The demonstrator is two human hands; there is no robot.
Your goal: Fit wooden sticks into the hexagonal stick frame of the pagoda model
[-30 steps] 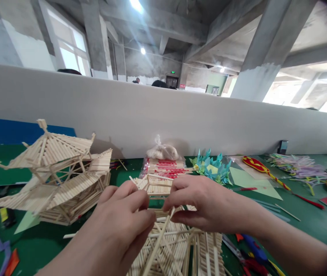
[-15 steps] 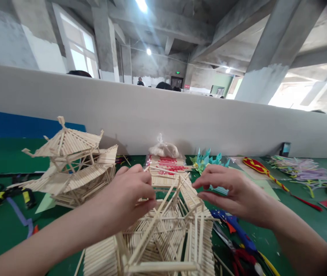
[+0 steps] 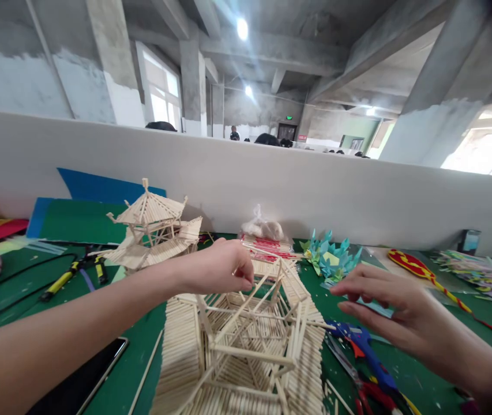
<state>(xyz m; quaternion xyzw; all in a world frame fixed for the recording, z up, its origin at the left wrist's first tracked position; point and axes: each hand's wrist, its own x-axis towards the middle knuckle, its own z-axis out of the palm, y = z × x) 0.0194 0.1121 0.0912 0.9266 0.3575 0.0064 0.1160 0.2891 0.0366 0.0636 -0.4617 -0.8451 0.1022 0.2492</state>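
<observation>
A large open roof frame of thin wooden sticks (image 3: 246, 346) lies on the green table in front of me. My left hand (image 3: 217, 266) is closed, pinching a stick at the frame's far upper edge. My right hand (image 3: 395, 311) hovers to the right of the frame, fingers stretched out and holding nothing, just above a blue glue gun (image 3: 364, 351). A finished stick pagoda (image 3: 153, 227) stands further back on the left.
A pack of sticks with red print and a plastic bag (image 3: 265, 236) sits behind the frame. Teal paper flowers (image 3: 330, 256), a red and yellow ornament (image 3: 414, 268), yellow-handled pliers (image 3: 66, 276), a dark phone (image 3: 79, 380) and a white partition wall (image 3: 271, 184) surround the work.
My right hand let go of the frame and drew away to the right, opening. The view swung left and back, showing more of the frame. My left hand kept its pinch.
</observation>
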